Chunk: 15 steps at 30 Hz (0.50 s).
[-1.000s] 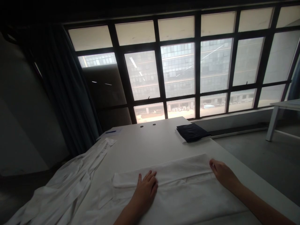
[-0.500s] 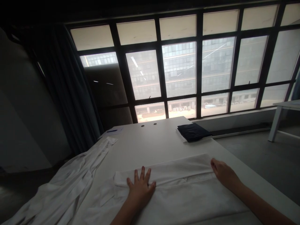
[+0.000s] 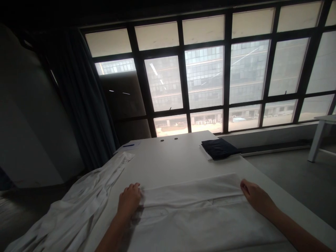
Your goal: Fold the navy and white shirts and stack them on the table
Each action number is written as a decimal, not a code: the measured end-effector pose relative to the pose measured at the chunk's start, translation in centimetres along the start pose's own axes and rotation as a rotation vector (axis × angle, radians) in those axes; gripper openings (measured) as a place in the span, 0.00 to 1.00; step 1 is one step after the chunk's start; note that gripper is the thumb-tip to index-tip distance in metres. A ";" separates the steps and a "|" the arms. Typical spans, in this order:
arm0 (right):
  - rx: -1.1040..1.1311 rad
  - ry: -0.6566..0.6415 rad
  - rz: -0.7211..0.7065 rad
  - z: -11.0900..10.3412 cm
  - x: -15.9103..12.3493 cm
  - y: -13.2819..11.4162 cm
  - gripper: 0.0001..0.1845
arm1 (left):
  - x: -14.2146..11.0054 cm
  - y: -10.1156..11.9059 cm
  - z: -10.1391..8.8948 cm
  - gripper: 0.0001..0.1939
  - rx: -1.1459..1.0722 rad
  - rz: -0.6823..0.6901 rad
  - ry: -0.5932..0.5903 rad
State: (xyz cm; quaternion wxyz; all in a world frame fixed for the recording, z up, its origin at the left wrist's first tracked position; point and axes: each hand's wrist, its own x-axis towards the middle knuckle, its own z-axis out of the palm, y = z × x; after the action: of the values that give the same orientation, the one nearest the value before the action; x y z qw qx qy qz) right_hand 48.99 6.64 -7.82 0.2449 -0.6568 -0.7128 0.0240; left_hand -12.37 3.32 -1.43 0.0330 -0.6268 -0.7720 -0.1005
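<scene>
A white cloth (image 3: 194,213) lies spread on the white table (image 3: 173,157) in front of me, its far edge folded over into a band. My left hand (image 3: 129,200) sits at the left end of that fold with its fingers curled onto the cloth's corner. My right hand (image 3: 256,199) rests at the right end of the fold, fingers together and bent against the cloth's edge.
A heap of crumpled white fabric (image 3: 81,206) hangs over the table's left side. A folded dark cloth (image 3: 219,148) lies on a white one at the far right of the table. A pen on paper (image 3: 128,145) sits far left. Big windows stand behind; another white table (image 3: 322,133) is at right.
My left hand slid left along the fold from its middle to the left corner and its spread fingers curled shut. The right hand stayed at the right end.
</scene>
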 end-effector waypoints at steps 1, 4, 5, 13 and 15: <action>0.005 -0.002 -0.003 0.1 0.0 0.1 0.09 | 0.3 -1.1 -0.3 0.23 -0.002 -0.038 -0.002; 0.017 -0.006 -0.008 0.2 0.1 0.3 0.09 | 1.1 -3.4 -0.7 0.19 -0.027 -0.129 -0.043; 0.022 -0.005 -0.010 0.2 0.1 0.3 0.09 | 1.3 -3.9 -0.6 0.18 -0.039 -0.151 -0.057; 0.029 -0.002 -0.016 -0.2 0.0 -0.1 0.10 | 1.8 -4.5 0.3 0.24 -0.123 -0.258 -0.109; 0.033 -0.002 -0.014 -0.2 -0.1 -0.1 0.10 | 1.9 -4.3 0.2 0.23 -0.159 -0.242 -0.108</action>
State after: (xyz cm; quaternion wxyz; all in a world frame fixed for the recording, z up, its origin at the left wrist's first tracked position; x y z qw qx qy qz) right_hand 48.97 6.52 -7.62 0.2549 -0.6478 -0.7171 0.0349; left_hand -16.94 4.33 -1.74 -0.0707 -0.5345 -0.8321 -0.1304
